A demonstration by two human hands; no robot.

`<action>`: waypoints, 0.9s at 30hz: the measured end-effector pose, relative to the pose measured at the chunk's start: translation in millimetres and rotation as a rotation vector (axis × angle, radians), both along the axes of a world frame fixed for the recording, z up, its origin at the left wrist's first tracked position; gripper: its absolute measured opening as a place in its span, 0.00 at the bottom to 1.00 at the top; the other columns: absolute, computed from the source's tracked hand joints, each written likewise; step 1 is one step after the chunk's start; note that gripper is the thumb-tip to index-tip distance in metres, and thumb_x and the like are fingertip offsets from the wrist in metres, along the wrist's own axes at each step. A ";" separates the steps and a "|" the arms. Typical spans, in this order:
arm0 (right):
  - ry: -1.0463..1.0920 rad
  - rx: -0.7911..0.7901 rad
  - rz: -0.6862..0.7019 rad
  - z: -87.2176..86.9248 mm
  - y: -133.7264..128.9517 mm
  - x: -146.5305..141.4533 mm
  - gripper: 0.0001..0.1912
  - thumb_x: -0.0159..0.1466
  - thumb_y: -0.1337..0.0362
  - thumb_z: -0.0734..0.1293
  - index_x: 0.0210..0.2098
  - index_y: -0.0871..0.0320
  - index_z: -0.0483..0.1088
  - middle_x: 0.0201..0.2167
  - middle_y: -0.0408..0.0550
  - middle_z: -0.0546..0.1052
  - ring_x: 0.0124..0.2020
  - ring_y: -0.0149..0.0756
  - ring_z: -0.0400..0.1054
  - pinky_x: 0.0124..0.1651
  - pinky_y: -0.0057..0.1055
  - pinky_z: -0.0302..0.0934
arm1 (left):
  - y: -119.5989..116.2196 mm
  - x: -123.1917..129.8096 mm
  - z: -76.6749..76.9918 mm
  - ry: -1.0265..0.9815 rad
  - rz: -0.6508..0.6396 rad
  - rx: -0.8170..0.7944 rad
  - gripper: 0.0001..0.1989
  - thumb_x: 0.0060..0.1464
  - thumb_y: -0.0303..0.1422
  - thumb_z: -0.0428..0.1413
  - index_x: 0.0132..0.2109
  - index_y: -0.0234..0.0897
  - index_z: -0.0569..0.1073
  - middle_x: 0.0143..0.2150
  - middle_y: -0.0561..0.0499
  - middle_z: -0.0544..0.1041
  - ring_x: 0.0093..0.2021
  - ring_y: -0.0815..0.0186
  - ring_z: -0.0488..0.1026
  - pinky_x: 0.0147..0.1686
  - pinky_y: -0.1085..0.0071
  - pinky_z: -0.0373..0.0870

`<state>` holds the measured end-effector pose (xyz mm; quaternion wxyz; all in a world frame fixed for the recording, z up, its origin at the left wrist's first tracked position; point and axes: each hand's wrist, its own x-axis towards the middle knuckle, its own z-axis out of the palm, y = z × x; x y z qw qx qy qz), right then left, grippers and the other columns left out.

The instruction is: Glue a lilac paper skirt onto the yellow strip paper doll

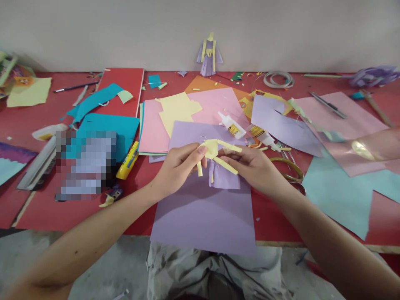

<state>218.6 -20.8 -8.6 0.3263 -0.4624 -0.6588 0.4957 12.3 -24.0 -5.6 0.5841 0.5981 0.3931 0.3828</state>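
Note:
Between my two hands is a paper doll (211,149) with a yellow body, thin yellow rolled limbs and a purple paper piece hanging below. My left hand (183,166) is closed, its thumb pressing the doll's yellow body from the left. On the other side, my right hand (251,166) pinches the doll near its limbs and the purple piece (228,177); some of its fingers are hidden behind the paper. Under both hands lies a large purple sheet (204,221), reaching over the table's front edge.
A finished-looking paper doll (209,56) leans against the wall. Glue bottles (233,126), scissors (289,166) and a purple cut sheet (281,118) lie rightward. To the left are a glue stick (128,160) and blue paper (125,125). Another person's arm (375,146) enters at right.

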 end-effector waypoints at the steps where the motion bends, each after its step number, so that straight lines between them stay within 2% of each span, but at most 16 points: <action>1: -0.015 -0.004 0.000 -0.1 0.5 0.5 0.14 0.64 0.54 0.68 0.40 0.56 0.78 0.36 0.47 0.82 0.38 0.38 0.75 0.38 0.31 0.67 | -0.3 -0.2 0.0 0.000 -0.009 0.009 0.20 0.66 0.43 0.49 0.28 0.37 0.68 0.19 0.58 0.56 0.19 0.74 0.52 0.20 0.72 0.51; 8: -0.032 -0.002 0.030 -2.4 0.5 2.0 0.13 0.65 0.55 0.67 0.40 0.55 0.79 0.38 0.46 0.82 0.38 0.38 0.75 0.38 0.30 0.66 | 0.9 1.1 -4.5 -0.017 -0.023 0.046 0.20 0.66 0.42 0.49 0.28 0.35 0.68 0.19 0.59 0.56 0.20 0.75 0.53 0.21 0.74 0.51; 12: -0.038 -0.012 -0.043 -2.3 -0.7 2.6 0.12 0.64 0.55 0.68 0.39 0.54 0.79 0.34 0.45 0.81 0.34 0.35 0.74 0.34 0.28 0.64 | 2.6 1.1 -7.4 -0.025 -0.013 0.049 0.20 0.66 0.43 0.49 0.28 0.35 0.68 0.20 0.58 0.57 0.20 0.76 0.53 0.21 0.74 0.52; 16: 0.055 -0.039 -0.101 -1.0 1.6 4.9 0.08 0.63 0.58 0.69 0.38 0.53 0.78 0.35 0.44 0.81 0.36 0.34 0.74 0.38 0.28 0.65 | 2.4 1.0 -8.6 -0.004 -0.025 0.064 0.21 0.66 0.42 0.49 0.28 0.35 0.68 0.21 0.57 0.60 0.21 0.76 0.56 0.22 0.75 0.53; 18: 0.113 -0.040 -0.132 -0.3 2.9 5.4 0.07 0.64 0.58 0.69 0.35 0.54 0.78 0.31 0.42 0.79 0.33 0.32 0.73 0.37 0.27 0.65 | 2.0 1.0 -7.9 0.024 -0.054 0.086 0.21 0.67 0.42 0.49 0.28 0.35 0.69 0.22 0.56 0.62 0.23 0.75 0.59 0.23 0.75 0.54; 22: 0.135 -0.038 -0.212 1.9 1.5 3.4 0.09 0.65 0.57 0.68 0.34 0.55 0.76 0.20 0.39 0.73 0.23 0.27 0.66 0.28 0.25 0.60 | 1.2 -0.1 -4.8 0.062 -0.147 0.139 0.21 0.67 0.40 0.47 0.28 0.34 0.68 0.24 0.55 0.66 0.25 0.75 0.63 0.25 0.76 0.58; 27: 0.204 0.004 -0.215 -1.9 -1.3 0.9 0.10 0.65 0.55 0.68 0.35 0.55 0.74 0.17 0.37 0.70 0.17 0.25 0.61 0.21 0.26 0.53 | -0.5 -0.3 -4.4 0.062 -0.229 0.166 0.20 0.67 0.38 0.47 0.28 0.34 0.69 0.24 0.56 0.68 0.24 0.76 0.64 0.25 0.77 0.60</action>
